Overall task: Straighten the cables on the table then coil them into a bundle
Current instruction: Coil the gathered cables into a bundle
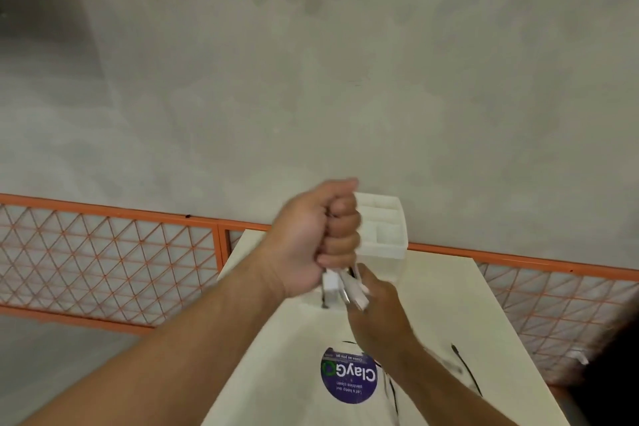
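My left hand (316,235) is raised above the white table (442,304) in a fist, gripping a bunch of cables. White plug ends (340,289) stick out below the fist. My right hand (375,308) sits just under them, its fingers touching the plug ends; blur hides whether it grips them. Thin dark cable strands (465,368) trail across the table toward the near right, partly hidden by my right forearm.
A white compartment organiser (383,228) stands at the table's far edge behind my left hand. A round purple sticker (349,375) lies on the tabletop. An orange mesh fence (107,259) runs behind the table, with grey floor beyond it.
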{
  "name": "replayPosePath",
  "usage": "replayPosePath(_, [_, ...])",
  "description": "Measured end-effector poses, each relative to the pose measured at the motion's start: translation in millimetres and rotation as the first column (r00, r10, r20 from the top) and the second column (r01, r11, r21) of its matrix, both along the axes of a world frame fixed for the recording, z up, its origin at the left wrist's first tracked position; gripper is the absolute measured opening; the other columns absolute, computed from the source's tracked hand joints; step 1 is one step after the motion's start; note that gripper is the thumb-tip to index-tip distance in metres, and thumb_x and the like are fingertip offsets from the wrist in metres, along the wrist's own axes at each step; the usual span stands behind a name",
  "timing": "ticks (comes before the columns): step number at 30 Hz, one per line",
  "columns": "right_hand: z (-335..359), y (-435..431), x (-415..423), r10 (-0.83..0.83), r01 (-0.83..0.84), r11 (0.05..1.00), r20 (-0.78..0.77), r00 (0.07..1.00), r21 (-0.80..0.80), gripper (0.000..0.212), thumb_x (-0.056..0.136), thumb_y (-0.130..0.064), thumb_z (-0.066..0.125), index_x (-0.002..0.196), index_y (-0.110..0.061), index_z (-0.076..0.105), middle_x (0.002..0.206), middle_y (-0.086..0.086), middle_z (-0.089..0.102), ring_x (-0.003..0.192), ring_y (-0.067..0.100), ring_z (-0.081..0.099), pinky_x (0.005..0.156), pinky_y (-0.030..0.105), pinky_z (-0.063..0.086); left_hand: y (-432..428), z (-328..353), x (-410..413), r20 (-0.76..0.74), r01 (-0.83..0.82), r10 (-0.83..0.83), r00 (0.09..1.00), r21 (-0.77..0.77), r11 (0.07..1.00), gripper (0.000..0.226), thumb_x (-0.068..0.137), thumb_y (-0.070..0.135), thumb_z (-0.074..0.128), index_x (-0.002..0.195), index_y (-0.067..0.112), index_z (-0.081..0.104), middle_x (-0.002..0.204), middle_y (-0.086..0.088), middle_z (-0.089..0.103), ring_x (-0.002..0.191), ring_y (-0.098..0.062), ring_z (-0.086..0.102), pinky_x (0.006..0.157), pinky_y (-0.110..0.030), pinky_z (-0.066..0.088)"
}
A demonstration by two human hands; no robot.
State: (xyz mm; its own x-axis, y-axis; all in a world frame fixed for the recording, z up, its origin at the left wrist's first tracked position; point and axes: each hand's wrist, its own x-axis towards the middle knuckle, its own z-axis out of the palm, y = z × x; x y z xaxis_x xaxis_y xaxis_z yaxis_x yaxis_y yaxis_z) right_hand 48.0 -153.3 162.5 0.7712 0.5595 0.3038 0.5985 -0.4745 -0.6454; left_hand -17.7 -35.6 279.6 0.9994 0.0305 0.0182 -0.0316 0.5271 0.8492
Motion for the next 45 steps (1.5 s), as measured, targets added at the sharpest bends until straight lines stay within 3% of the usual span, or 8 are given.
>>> replayPosePath(7, [-25, 14, -18, 0.135, -0.098, 0.975, -0.182, 0.974, 0.2, 0.025, 0.097, -0.037, 0.048, 0.075, -0.025, 0.044, 0.052, -0.003, 0.044, 0.049, 0.009, 0.037, 0.05, 0.024, 0.03, 50, -2, 12, -0.098, -0.305, 0.291, 0.952, -0.181, 0.935, 0.043, 0.093, 0.029, 0.045, 0.053, 0.024, 0.031, 0.046, 0.009, 0.017, 0.032, -0.007, 0.013, 0.034, -0.017, 0.008])
replayPosePath(10, [-18, 8, -10, 0.086, -0.044, 0.973, -0.184, 0.979, 0.225, 0.005, 0.097, -0.034, 0.048, 0.093, -0.035, 0.051, 0.055, -0.01, 0.056, 0.047, 0.008, 0.044, 0.045, 0.019, 0.033, 55, -3, 11, -0.11, -0.275, 0.259, 0.96, -0.181, 0.944, 0.042, 0.093, 0.03, 0.044, 0.054, 0.023, 0.029, 0.045, 0.009, 0.017, 0.038, -0.009, 0.007, 0.032, -0.016, 0.008])
replayPosePath(16, [-5, 0, 11, 0.104, -0.084, 0.986, -0.139, 0.985, 0.144, 0.028, 0.098, -0.032, 0.048, 0.076, -0.023, 0.061, 0.067, -0.004, 0.061, 0.067, 0.01, 0.057, 0.067, 0.023, 0.05, 51, 10, 11, -0.07, -0.182, 0.175, 0.982, -0.104, 0.978, 0.044, 0.094, 0.031, 0.042, 0.053, 0.023, 0.03, 0.046, 0.008, 0.016, 0.043, -0.011, 0.004, 0.034, -0.015, 0.009])
replayPosePath(20, [11, -1, -2, 0.391, -0.179, 0.909, -0.624, 0.676, 0.376, 0.025, 0.099, -0.022, 0.05, 0.091, -0.004, 0.067, 0.064, 0.007, 0.058, 0.057, 0.02, 0.057, 0.066, 0.031, 0.053, 48, 10, 18, -0.052, -0.212, 0.208, 0.977, -0.096, 0.972, 0.043, 0.094, 0.031, 0.043, 0.055, 0.023, 0.028, 0.049, 0.008, 0.015, 0.043, -0.011, 0.005, 0.035, -0.018, 0.008])
replayPosePath(23, [13, -3, -10, 0.491, -0.046, 0.838, -0.716, 0.497, 0.543, 0.027, 0.097, -0.023, 0.05, 0.095, -0.001, 0.065, 0.055, 0.005, 0.045, 0.041, 0.014, 0.033, 0.051, 0.031, 0.042, 51, 9, 19, -0.05, -0.256, 0.251, 0.967, -0.164, 0.953, 0.042, 0.095, 0.03, 0.043, 0.055, 0.023, 0.03, 0.047, 0.008, 0.016, 0.037, -0.009, 0.01, 0.032, -0.019, 0.01])
replayPosePath(26, [14, -5, -18, 0.516, -0.001, 0.816, -0.727, 0.453, 0.578, 0.028, 0.097, -0.026, 0.05, 0.088, -0.003, 0.065, 0.05, 0.006, 0.036, 0.037, 0.013, 0.022, 0.046, 0.025, 0.033, 57, 4, 22, -0.085, -0.356, 0.346, 0.934, -0.216, 0.909, 0.042, 0.096, 0.029, 0.043, 0.055, 0.022, 0.034, 0.05, 0.008, 0.018, 0.035, -0.008, 0.014, 0.032, -0.019, 0.012])
replayPosePath(35, [-4, -2, -16, 0.311, -0.085, 0.938, -0.705, 0.638, 0.337, 0.035, 0.102, -0.034, 0.039, 0.084, -0.007, 0.053, 0.056, 0.0, 0.023, 0.048, 0.013, 0.015, 0.044, 0.024, 0.016, 67, -1, 35, -0.313, -0.488, 0.389, 0.866, -0.366, 0.792, 0.039, 0.091, 0.016, 0.04, 0.054, 0.02, 0.03, 0.044, 0.007, 0.019, 0.03, -0.011, 0.016, 0.029, -0.017, 0.015])
replayPosePath(45, [5, 20, -43, 0.305, -0.069, 0.938, -0.717, 0.627, 0.339, 0.037, 0.102, -0.036, 0.038, 0.075, -0.013, 0.05, 0.051, -0.006, 0.028, 0.042, 0.01, 0.019, 0.042, 0.021, 0.017, 44, -17, 48, -0.088, -0.604, 0.605, 0.791, -0.27, 0.75, 0.049, 0.094, 0.029, 0.046, 0.05, 0.023, 0.025, 0.048, 0.006, 0.016, 0.041, -0.012, 0.01, 0.036, -0.023, 0.01])
